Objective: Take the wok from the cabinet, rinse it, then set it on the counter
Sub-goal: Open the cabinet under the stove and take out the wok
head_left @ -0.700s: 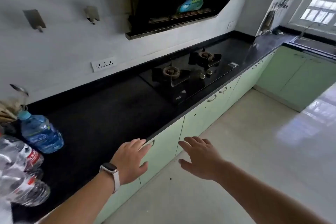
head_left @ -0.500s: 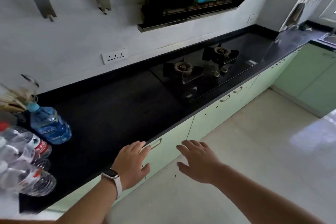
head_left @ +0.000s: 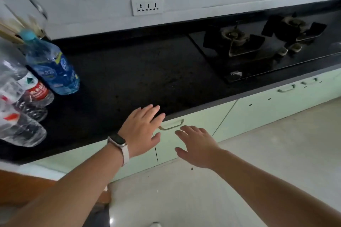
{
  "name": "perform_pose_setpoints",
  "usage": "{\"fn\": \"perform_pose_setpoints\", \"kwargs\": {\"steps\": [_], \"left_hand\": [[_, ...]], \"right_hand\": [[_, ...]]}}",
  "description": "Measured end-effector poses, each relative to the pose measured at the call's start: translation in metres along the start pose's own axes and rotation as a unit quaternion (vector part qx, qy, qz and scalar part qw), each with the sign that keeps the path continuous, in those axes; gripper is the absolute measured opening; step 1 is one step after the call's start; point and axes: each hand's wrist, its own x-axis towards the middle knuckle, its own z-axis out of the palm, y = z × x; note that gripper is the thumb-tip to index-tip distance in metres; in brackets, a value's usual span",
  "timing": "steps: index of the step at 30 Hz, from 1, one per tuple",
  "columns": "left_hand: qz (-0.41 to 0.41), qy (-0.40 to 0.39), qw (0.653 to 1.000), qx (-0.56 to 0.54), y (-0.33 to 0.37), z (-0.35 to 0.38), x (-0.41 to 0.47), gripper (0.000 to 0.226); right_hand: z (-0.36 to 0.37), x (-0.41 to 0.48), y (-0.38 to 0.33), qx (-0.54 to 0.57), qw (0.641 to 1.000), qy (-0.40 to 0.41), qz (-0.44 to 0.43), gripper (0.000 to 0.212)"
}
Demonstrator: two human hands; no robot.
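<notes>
Bottles (head_left: pixel 49 64) are sitting at the left end of the bench (head_left: pixel 138 75), stove (head_left: pixel 258 46) is sitting on it far right, socket (head_left: pixel 147 7) is hanging on the wall behind, cabinet doors (head_left: pixel 184 140) are running underneath, both hands hovering near the handle (head_left: pixel 170 126).

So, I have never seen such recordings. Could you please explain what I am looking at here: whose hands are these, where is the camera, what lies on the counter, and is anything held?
There is no machine here. A person wears one wide-angle camera on the head, looking forward and down, so you see their own arms. The left hand, with a smartwatch on its wrist, and the right hand are both open and hold nothing. They reach toward the handle of a closed pale green cabinet door. On the black counter stand a blue water bottle and clear plastic bottles at the left, with a two-burner gas stove at the right. No wok is visible.
</notes>
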Motion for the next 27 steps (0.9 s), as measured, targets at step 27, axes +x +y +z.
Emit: {"fn": "perform_pose_setpoints", "kwargs": {"steps": [27], "left_hand": [[-0.092,0.158,0.980,0.082,-0.014,0.093,0.029,0.061]], "right_hand": [[0.111,0.080,0.017,-0.022,0.954,0.278,-0.114,0.032]]}}
